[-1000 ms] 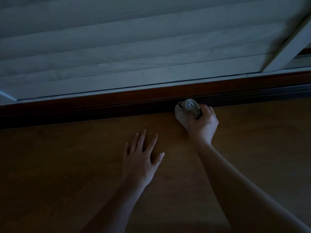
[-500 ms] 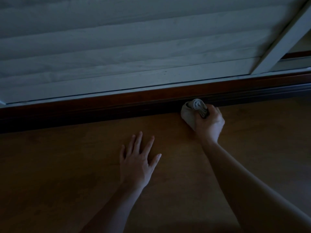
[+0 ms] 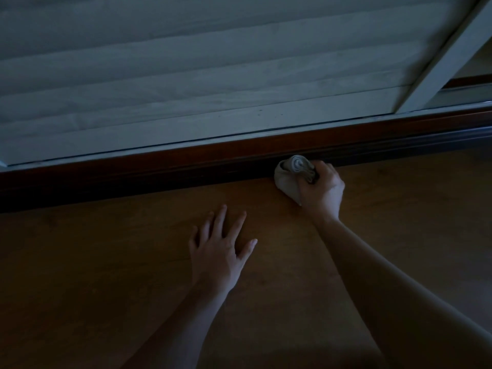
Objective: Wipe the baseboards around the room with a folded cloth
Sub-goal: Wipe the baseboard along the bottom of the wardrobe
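dim light blurs most detail. two bare forearms enter from the bottom edge, elbows cut off. the brown wooden floor [image 3: 106,275] carries the left hand [image 3: 217,253], lying flat with its five fingers straight and spread. farther on, the right hand [image 3: 322,193] curls its fingers round one pale grey rolled-up cloth [image 3: 287,178], hiding part of it. the cloth touches the foot of the single dark reddish-brown wooden baseboard [image 3: 159,170]. above that, a white slatted panel [image 3: 186,75] runs out of frame, beside one slanting white frame bar [image 3: 447,54].
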The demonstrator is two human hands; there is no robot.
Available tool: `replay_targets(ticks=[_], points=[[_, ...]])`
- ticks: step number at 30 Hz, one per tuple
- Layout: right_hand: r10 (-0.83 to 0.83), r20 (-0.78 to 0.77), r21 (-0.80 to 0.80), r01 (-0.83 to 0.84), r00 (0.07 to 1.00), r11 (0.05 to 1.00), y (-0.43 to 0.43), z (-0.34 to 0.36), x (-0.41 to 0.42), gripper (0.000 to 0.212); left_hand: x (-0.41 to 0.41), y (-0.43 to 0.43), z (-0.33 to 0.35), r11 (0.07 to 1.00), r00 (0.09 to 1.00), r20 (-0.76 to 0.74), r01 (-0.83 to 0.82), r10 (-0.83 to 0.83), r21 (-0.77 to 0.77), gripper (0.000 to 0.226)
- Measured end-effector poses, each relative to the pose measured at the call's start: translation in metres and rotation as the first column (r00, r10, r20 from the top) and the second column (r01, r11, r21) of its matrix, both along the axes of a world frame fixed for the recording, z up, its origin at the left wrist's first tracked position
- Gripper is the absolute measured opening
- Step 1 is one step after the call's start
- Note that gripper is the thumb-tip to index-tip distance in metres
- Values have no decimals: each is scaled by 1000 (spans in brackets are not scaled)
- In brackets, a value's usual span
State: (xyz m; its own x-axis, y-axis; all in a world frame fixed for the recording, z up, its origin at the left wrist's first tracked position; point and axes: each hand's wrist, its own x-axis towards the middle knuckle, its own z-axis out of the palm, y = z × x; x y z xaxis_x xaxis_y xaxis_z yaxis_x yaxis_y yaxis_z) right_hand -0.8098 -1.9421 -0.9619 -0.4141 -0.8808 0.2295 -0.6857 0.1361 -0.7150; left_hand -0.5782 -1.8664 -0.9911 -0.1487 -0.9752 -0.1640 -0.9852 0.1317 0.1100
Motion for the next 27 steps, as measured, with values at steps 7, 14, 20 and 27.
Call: replay_targets(ticks=[7, 14, 20, 27], points=[[-190, 29, 29, 189, 981, 981, 5, 1, -37, 21, -2, 1, 1, 1000, 1000, -4, -8, 8, -2, 69], [-202, 41, 15, 201, 979, 979, 3, 1, -34, 15, -7, -1, -1, 1000, 1000, -7, -30, 30, -9, 68], [-81, 8, 16, 81, 997, 997, 3, 3, -40, 18, -10, 0, -2, 999, 999, -9, -48, 48, -19, 67], [-326, -3, 52, 326, 945, 944, 7, 4, -92, 23, -11, 1, 0, 999, 999, -7, -52, 52, -12, 66]])
